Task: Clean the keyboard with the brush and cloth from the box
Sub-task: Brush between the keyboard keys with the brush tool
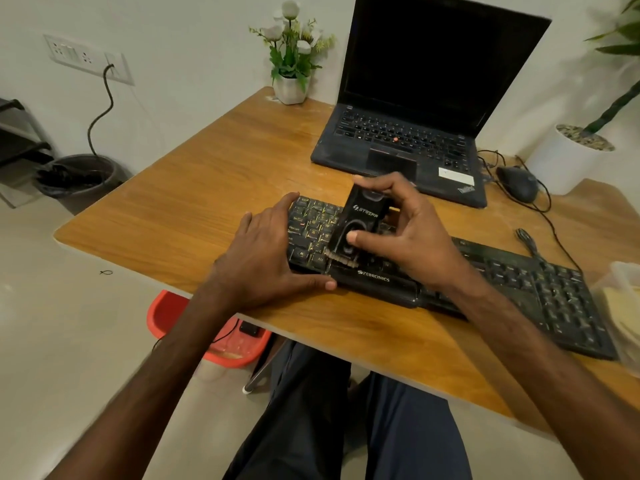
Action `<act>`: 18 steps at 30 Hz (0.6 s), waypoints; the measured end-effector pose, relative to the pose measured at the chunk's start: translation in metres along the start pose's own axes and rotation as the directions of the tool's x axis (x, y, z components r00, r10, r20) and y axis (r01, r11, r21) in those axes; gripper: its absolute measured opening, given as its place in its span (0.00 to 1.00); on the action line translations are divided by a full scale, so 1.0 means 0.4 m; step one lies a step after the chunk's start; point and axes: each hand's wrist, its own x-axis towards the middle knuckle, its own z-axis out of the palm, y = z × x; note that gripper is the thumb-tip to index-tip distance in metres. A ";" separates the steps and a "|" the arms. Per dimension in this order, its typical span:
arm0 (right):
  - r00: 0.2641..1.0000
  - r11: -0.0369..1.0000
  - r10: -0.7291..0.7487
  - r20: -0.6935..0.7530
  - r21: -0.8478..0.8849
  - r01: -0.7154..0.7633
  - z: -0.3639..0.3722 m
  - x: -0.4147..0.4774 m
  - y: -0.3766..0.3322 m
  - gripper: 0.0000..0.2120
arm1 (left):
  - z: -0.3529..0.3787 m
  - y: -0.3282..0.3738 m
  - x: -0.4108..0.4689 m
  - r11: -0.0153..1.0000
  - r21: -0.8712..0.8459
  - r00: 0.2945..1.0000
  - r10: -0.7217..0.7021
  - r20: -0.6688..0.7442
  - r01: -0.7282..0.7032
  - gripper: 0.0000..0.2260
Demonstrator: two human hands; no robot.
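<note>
Crosswise on the bench [194, 202], the keyboard [540, 289] runs its long axis from 10 o'clock to 4 o'clock, front edge near the bench's near edge. The right hand [412, 233] grips the black brush [360, 216], which is tilted with its top toward 1 o'clock and its bristles down at 7 o'clock on the lowest key rows. The left hand [263, 258] lies open against the keyboard's left end. Bare wood spreads toward 10 o'clock; the laptop [408, 143] sits close at 1 o'clock and the box [623, 275] at 3 o'clock.

Right hand [408, 233] grips brush [360, 223] on keyboard [519, 282]; left hand [266, 258] steadies keyboard
</note>
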 end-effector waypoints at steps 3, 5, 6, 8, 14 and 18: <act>0.990 0.994 0.018 -0.142 -0.106 -0.033 -0.047 0.027 0.018 0.27 | 0.000 0.000 0.000 1.000 -0.004 1.000 -0.005 -0.004 0.005 0.63; 0.974 0.989 0.016 -0.225 -0.139 -0.049 -0.089 0.042 0.024 0.28 | 0.000 0.002 0.001 1.000 -0.009 1.000 -0.009 0.003 0.009 0.63; 0.969 0.991 0.016 -0.248 -0.125 -0.048 -0.101 0.043 0.024 0.28 | -0.001 0.004 0.002 1.000 -0.011 1.000 -0.010 0.007 0.010 0.63; 0.969 0.997 0.005 -0.249 -0.073 -0.024 -0.097 0.033 0.017 0.28 | -0.001 0.005 0.001 1.000 -0.014 1.000 -0.011 0.012 0.011 0.63; 0.984 0.999 0.028 -0.176 -0.017 -0.031 -0.034 0.002 0.025 0.29 | -0.004 0.005 0.000 1.000 -0.016 1.000 -0.006 0.014 0.006 0.63; 0.984 0.998 0.061 -0.169 -0.006 -0.063 -0.038 0.004 0.017 0.31 | -0.004 0.005 0.000 1.000 -0.027 1.000 -0.008 0.016 0.009 0.63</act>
